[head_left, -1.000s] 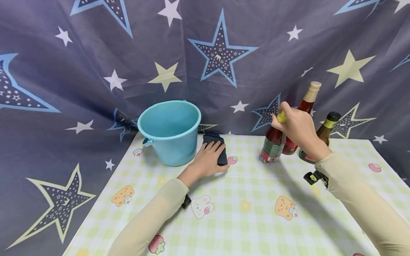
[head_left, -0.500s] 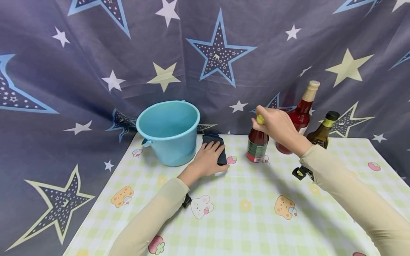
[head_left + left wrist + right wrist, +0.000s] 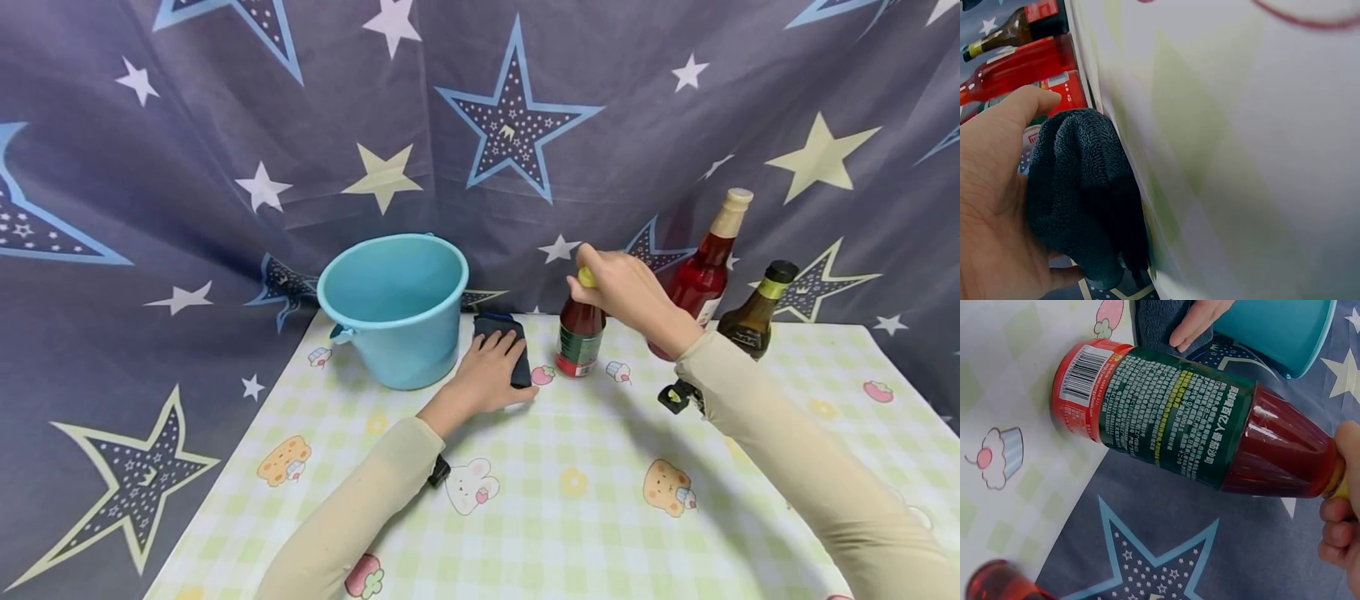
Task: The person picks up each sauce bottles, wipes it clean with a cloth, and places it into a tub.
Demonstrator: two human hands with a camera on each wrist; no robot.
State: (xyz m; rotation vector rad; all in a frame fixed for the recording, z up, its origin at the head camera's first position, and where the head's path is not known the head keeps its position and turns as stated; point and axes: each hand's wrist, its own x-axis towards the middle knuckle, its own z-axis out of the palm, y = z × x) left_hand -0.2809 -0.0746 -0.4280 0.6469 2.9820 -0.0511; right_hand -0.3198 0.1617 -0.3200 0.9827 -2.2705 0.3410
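While my right hand (image 3: 626,287) pinches the glossy red sauce bottle (image 3: 579,337) by its yellow cap, my left hand (image 3: 491,371) lies flat-fingered on the fuzzy dark cloth (image 3: 1082,194); only the right wrist view shows the bottle's barcode.

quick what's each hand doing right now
Left hand: open, flat on the dark folded cloth.
Right hand: grip closed on the yellow-capped red sauce bottle.

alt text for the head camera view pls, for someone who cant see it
A person's right hand grips the yellow cap of a small red sauce bottle standing on a checked tablecloth, while the left hand rests on a dark cloth beside a light blue bucket. Two taller bottles stand behind, against a star-print backdrop.
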